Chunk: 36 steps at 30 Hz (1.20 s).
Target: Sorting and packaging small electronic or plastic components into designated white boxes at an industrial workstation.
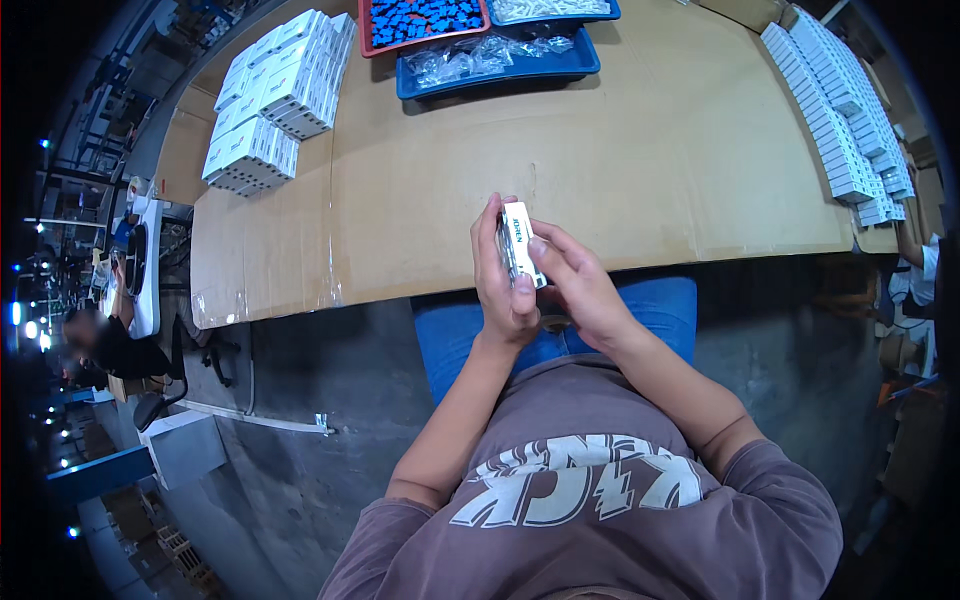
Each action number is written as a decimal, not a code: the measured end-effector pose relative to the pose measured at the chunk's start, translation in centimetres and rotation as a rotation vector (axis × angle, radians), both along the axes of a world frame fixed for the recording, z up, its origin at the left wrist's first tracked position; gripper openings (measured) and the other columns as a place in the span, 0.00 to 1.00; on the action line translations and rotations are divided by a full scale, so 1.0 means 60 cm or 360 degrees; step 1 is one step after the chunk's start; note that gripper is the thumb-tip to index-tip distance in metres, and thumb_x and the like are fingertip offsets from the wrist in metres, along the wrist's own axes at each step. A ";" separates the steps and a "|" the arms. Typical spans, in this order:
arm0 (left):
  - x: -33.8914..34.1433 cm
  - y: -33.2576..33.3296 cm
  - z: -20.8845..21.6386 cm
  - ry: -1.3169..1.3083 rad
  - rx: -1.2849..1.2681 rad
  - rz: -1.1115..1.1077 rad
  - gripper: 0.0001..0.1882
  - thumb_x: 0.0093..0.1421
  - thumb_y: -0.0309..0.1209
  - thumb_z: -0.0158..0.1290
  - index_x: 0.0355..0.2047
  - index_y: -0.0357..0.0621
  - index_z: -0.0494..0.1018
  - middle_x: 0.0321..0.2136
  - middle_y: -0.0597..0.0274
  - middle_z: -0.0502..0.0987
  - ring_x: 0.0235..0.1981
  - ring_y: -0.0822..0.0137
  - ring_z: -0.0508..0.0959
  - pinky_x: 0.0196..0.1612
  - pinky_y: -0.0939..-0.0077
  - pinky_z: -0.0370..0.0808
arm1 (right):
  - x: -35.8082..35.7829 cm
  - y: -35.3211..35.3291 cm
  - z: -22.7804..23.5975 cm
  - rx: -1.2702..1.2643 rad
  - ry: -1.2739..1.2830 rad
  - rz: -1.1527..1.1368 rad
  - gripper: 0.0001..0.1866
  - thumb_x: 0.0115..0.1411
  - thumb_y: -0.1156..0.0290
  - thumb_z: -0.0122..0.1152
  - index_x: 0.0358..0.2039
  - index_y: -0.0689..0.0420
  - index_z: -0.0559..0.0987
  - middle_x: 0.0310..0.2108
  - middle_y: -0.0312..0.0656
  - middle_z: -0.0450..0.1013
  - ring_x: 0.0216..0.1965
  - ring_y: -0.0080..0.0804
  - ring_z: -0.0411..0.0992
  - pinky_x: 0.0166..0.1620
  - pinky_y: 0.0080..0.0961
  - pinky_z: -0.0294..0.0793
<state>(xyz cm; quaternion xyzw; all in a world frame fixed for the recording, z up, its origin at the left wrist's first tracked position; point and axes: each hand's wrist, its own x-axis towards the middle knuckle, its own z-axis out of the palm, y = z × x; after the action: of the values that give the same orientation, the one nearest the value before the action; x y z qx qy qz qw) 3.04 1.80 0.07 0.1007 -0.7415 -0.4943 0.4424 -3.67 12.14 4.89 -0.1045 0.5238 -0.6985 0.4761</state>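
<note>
Between both hands, at the near edge of the cardboard-covered table, is a small white box with dark print on its upper face. My left hand is closed along its left side, with the thumb at the near end. From the right, my right hand grips it too, its thumb pressed on the face. A shiny, dark strip shows along the box's left side; I cannot make out what it is. The fingers hide the underside.
White boxes are stacked at the far left, and rows of small white boxes at the far right. At the back stand a red tray of blue parts and a blue tray of clear bags. Another person sits at left.
</note>
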 end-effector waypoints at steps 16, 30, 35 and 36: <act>0.043 0.037 0.024 0.0209 -0.0005 0.0155 0.49 0.67 0.67 0.41 0.63 0.25 0.62 0.58 0.44 0.67 0.57 0.55 0.72 0.59 0.62 0.70 | 0.059 0.030 0.021 -0.0378 0.0673 0.0087 0.27 0.79 0.60 0.47 0.68 0.66 0.69 0.54 0.37 0.75 0.52 0.18 0.70 0.57 0.19 0.71; 0.002 0.014 -0.015 0.0098 0.0249 -0.0151 0.63 0.60 0.73 0.49 0.75 0.32 0.43 0.65 0.43 0.61 0.63 0.52 0.66 0.66 0.59 0.63 | -0.022 0.030 0.033 -0.0074 0.0292 0.0200 0.29 0.77 0.58 0.51 0.72 0.58 0.66 0.58 0.42 0.74 0.54 0.24 0.73 0.52 0.25 0.79; 0.004 -0.001 -0.011 0.0101 0.0867 -0.0179 0.58 0.64 0.74 0.43 0.76 0.40 0.43 0.67 0.48 0.63 0.66 0.55 0.67 0.68 0.60 0.64 | -0.059 0.043 0.004 0.0031 0.0677 0.0288 0.36 0.69 0.61 0.64 0.73 0.58 0.63 0.63 0.49 0.70 0.59 0.35 0.73 0.59 0.31 0.76; 0.003 0.002 0.004 0.0103 0.0935 -0.0185 0.50 0.69 0.70 0.36 0.74 0.40 0.49 0.64 0.49 0.68 0.64 0.57 0.70 0.67 0.61 0.67 | -0.065 0.043 0.014 0.0047 0.1349 0.0283 0.40 0.64 0.62 0.69 0.72 0.58 0.64 0.66 0.52 0.67 0.63 0.42 0.70 0.63 0.36 0.72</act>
<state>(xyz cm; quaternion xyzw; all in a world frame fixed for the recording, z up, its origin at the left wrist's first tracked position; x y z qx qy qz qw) 3.23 1.95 0.30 0.1659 -0.5567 -0.7151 0.3888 -7.57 14.71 5.76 -0.4199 0.6720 -0.5426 0.2786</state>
